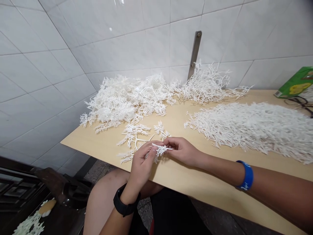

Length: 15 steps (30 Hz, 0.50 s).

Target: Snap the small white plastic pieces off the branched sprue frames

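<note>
Near the table's front edge, my left hand [144, 160] is closed on a small white branching plastic sprig [161, 149], thumb on top. The fingertips of my right hand [182, 150] are pinched together at the sprig's right end; I cannot make out exactly which part they grip. Just beyond my hands lie several loose white sprigs [137, 130] and a curved white stem [140, 140]. A large heap of white branching pieces [129, 98] sits behind them on the left.
A tan table [176, 176] stands against a tiled wall [146, 49]. A second heap [207, 83] rests by a metal bracket [195, 54]. A long pile of white sprigs [254, 124] spreads on the right, near a green box [294, 83] and dark-framed glasses [303, 101].
</note>
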### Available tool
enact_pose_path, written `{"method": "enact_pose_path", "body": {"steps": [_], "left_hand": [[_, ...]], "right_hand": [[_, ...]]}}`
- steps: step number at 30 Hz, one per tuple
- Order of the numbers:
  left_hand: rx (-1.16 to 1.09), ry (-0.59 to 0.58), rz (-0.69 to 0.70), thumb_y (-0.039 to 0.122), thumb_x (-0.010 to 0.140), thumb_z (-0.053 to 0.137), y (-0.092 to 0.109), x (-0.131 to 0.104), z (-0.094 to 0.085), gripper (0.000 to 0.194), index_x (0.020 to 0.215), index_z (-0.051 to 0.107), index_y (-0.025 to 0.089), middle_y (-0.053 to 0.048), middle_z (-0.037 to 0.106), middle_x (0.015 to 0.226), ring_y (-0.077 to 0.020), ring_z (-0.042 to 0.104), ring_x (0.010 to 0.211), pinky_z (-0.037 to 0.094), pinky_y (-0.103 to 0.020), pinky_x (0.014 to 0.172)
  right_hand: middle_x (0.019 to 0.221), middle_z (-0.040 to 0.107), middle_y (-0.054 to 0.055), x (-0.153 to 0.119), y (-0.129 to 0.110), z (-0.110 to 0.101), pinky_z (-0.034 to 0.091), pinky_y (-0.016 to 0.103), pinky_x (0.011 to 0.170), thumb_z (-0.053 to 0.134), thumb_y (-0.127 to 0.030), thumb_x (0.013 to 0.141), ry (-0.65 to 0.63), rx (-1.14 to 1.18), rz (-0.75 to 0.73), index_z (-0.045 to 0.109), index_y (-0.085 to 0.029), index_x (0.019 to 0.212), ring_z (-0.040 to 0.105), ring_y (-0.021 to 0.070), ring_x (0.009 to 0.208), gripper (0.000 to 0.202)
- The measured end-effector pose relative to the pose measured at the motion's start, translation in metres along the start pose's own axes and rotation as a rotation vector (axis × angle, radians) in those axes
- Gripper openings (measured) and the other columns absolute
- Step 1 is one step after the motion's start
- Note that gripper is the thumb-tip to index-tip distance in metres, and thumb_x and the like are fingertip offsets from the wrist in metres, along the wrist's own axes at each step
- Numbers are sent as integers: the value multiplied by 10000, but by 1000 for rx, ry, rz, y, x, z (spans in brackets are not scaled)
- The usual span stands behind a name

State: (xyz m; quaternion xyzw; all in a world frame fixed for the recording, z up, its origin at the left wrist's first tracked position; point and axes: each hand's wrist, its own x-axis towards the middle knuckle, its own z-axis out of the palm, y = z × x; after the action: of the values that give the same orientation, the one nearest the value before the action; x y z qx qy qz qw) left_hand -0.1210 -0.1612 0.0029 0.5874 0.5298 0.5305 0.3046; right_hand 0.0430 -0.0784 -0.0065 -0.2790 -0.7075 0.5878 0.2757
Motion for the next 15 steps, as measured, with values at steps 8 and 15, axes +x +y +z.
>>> {"method": "enact_pose_path", "body": {"steps": [8, 15], "left_hand": [[-36, 69, -133, 447, 936, 544, -4, -1, -4, 339, 1056, 733, 192, -62, 743, 1087, -227, 661, 1020, 492, -301, 898], [72, -178, -44, 419, 770, 768, 4, 1, -2, 601, 1324, 596, 261, -87, 606, 1372, -281, 561, 1232, 427, -382, 1056]], "right_hand": [[701, 596, 12, -4, -4, -1, 375, 261, 630, 547, -323, 915, -81, -162, -85, 616, -163, 756, 521, 146, 673, 236], [705, 579, 10, -7, -4, -3, 398, 268, 642, 530, -312, 911, -55, -130, -124, 591, -164, 750, 506, 146, 667, 227]]}}
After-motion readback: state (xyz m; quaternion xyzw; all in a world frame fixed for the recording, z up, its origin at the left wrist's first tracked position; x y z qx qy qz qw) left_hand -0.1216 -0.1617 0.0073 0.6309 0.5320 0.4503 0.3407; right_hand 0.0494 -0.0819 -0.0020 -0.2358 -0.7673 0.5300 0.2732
